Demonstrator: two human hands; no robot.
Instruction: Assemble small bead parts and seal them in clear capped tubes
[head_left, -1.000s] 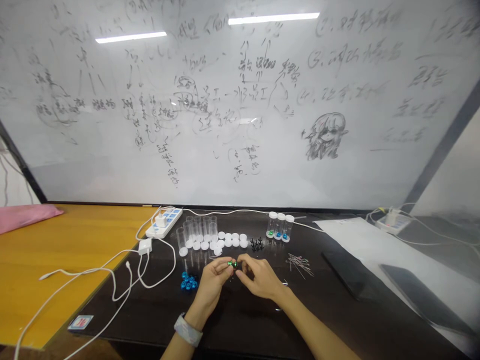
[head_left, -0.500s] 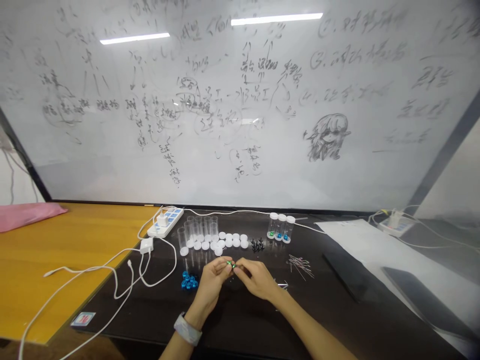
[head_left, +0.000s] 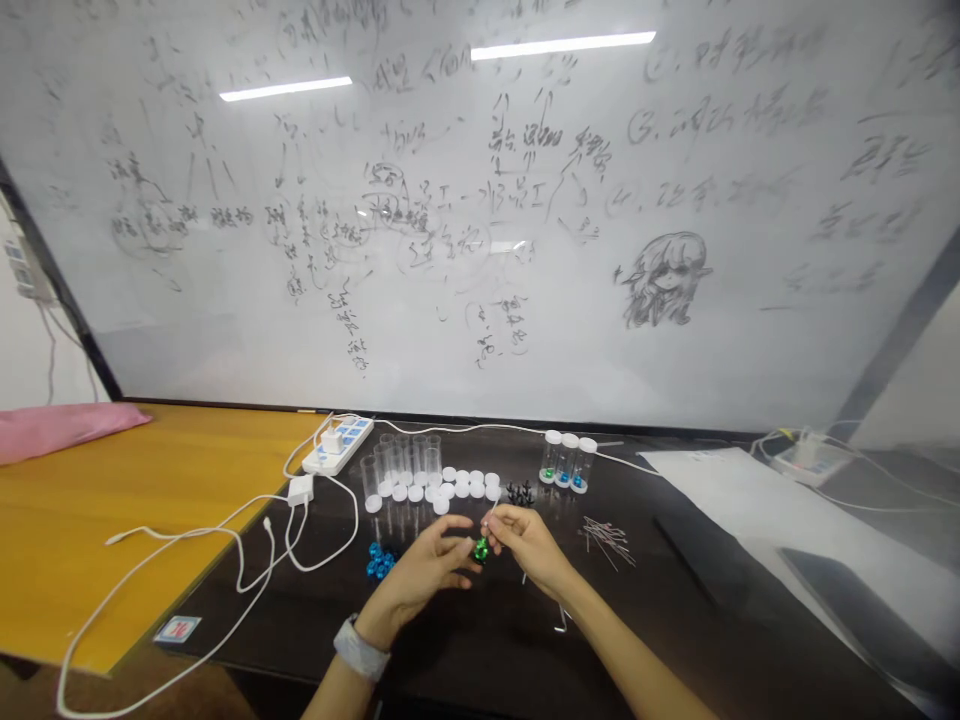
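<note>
A small shiny green part (head_left: pixel 481 549) is between my two hands, above the dark table. My left hand (head_left: pixel 427 568) has its fingers apart, their tips beside the green part. My right hand (head_left: pixel 525 545) is pinched at the fingertips, with a thin white piece showing above them; what exactly it grips is too small to tell. Blue parts (head_left: pixel 380 562) lie in a cluster left of my left hand. Black parts (head_left: pixel 520 493) sit just behind my right hand, with white round caps (head_left: pixel 463 485) to their left.
Clear tubes (head_left: pixel 405 465) stand at the back left. Three capped tubes (head_left: pixel 569 462) hold green and blue parts. Thin pins (head_left: pixel 609 541) lie to the right. White cables and a power strip (head_left: pixel 339 446) are at left, a dark flat device (head_left: pixel 862 600) at right.
The fingers of my left hand have spread apart. My right hand has shifted slightly, and more of the green part shows. The whole view has moved a little.
</note>
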